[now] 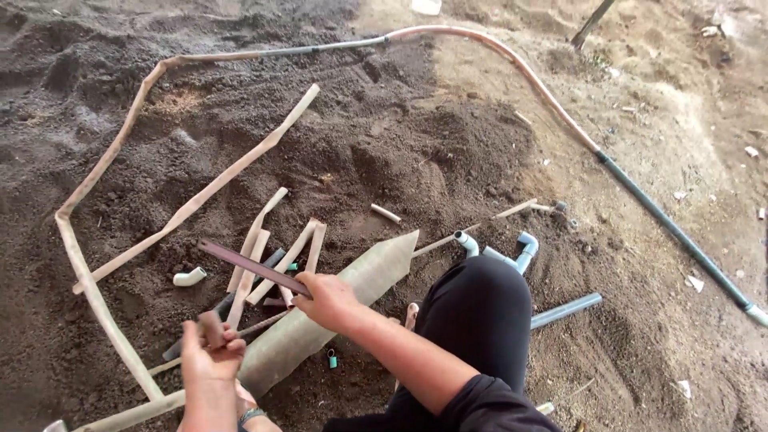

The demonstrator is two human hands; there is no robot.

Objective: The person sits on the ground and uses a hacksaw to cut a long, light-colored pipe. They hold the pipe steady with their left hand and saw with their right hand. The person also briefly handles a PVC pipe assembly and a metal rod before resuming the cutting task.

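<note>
Right hand (330, 299) is closed around one end of a dark flat blade (254, 269), apparently a saw, though teeth cannot be made out. The blade's long axis runs from the hand up and to the left, its free end pointing away from the wide pipe (336, 312). Left hand (210, 356) is closed on a short dark stub (211, 328), held upright, just left of the wide pipe's lower end. The wide pipe lies on dark soil (400, 152), its long axis slanting from lower left to upper right, passing directly beneath the right hand. The right hand is the nearer to it; the blade crosses above thin pale pipe offcuts (276, 248) lying left of the wide pipe. A white elbow (190, 277) sits further left. The knee (480, 308) rests right of the wide pipe.
</note>
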